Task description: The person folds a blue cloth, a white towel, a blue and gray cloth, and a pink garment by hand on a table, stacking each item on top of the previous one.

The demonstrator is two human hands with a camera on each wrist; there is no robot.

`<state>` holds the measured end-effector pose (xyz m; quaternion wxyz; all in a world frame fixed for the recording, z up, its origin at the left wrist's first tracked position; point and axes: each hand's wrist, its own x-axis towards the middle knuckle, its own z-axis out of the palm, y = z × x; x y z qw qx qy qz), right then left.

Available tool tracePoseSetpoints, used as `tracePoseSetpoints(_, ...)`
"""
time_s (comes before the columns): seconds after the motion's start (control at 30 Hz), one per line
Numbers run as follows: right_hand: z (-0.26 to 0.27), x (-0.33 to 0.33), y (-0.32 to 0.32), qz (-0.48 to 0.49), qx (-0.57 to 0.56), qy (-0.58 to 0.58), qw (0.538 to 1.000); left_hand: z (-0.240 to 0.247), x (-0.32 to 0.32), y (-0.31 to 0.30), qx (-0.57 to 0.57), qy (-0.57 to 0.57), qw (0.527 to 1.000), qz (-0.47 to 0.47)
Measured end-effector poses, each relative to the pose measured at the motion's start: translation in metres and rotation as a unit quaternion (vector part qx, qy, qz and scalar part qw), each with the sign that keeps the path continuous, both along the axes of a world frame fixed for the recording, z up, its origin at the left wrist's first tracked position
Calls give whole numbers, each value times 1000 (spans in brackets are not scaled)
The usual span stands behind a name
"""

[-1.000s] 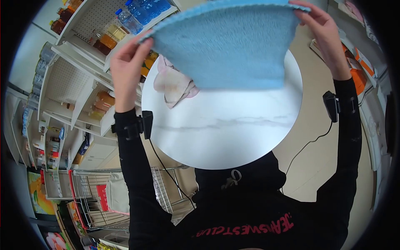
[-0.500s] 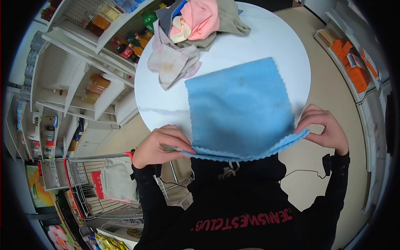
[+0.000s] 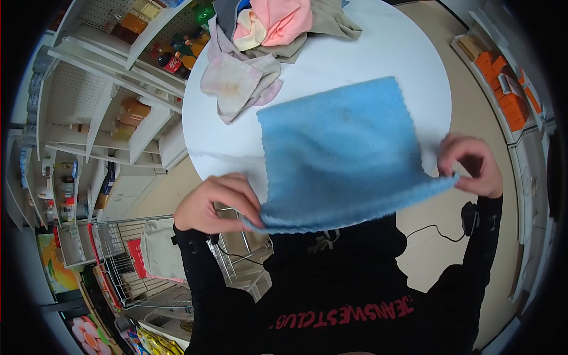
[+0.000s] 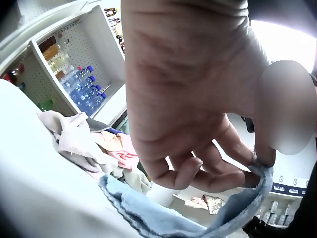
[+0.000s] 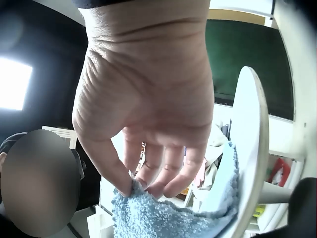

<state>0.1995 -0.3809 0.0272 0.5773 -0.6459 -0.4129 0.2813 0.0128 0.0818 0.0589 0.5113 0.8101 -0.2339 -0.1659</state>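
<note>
A light blue cloth point(image 3: 343, 136) with a scalloped edge lies spread on the round white table point(image 3: 207, 142), its near edge lifted past the rim toward the body. My left hand point(image 3: 219, 204) pinches the near left corner between thumb and fingers; in the left wrist view the cloth point(image 4: 158, 213) curves down from the fingertips. With thumb and fingertips, my right hand point(image 3: 473, 165) pinches the near right corner, and the fuzzy side of the cloth point(image 5: 153, 215) shows in the right wrist view. Small dark spots mark the cloth's far part.
A stained pale pink-grey cloth point(image 3: 236, 86) lies at the table's far left, beside a heap of pink cloth point(image 3: 281, 23) and other fabrics. Bottle shelves point(image 3: 77, 89) stand to the left, a shopping cart point(image 3: 118, 260) at the lower left. Shelving with orange boxes point(image 3: 512, 109) is on the right.
The blue cloth came down from high over the far side onto the table, both hands drawing its edge toward the body. Since half a second ago, the hands moved slightly apart, the right one up.
</note>
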Motion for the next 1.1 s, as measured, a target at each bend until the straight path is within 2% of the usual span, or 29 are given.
tracePoseSetpoints(0.07,-4,1,-7,128,-35,17,991,-1,-3,-4,4,35,999,-23)
tracePoseSetpoints(0.13,-10,3,-5,108,-28,10,994,-2,-4,-5,6,54,998,-34)
tracePoseSetpoints(0.23,-17,12,7,65,-8,-16,998,-1,3,2,-12,42,998,55)
tracePoseSetpoints(0.3,-20,22,22,-117,33,2,993,-13,15,6,-75,-58,981,168)
tracePoseSetpoints(0.33,-21,30,33,-116,34,0,993,-16,24,6,-74,-60,981,168)
tracePoseSetpoints(0.4,-21,45,56,-222,-5,-48,974,-17,51,-17,-129,12,921,368)
tracePoseSetpoints(0.43,-23,49,62,-222,-5,-51,974,-24,56,-21,-131,9,921,368)
tracePoseSetpoints(0.53,-32,58,75,-238,-133,-2,962,-59,67,-20,-51,56,945,319)
tracePoseSetpoints(0.57,-34,60,76,-238,-131,-3,962,-59,66,-17,-50,54,945,319)
tracePoseSetpoints(0.67,-41,66,71,-225,-115,-21,967,-57,55,-14,48,63,938,337)
tracePoseSetpoints(0.83,-38,68,78,-265,-78,-55,959,-53,47,-11,36,55,935,348)
tracePoseSetpoints(0.93,-44,80,87,-236,-112,-86,961,-38,52,-22,178,64,915,357)
tracePoseSetpoints(0.97,-41,79,87,-238,-113,-85,961,-32,52,-26,178,65,916,355)
tracePoseSetpoints(1.07,-34,77,90,-207,-27,-171,963,-21,50,-35,305,-171,889,296)
tracePoseSetpoints(1.1,-25,70,91,-205,-26,-170,964,-17,52,-39,306,-170,888,298)
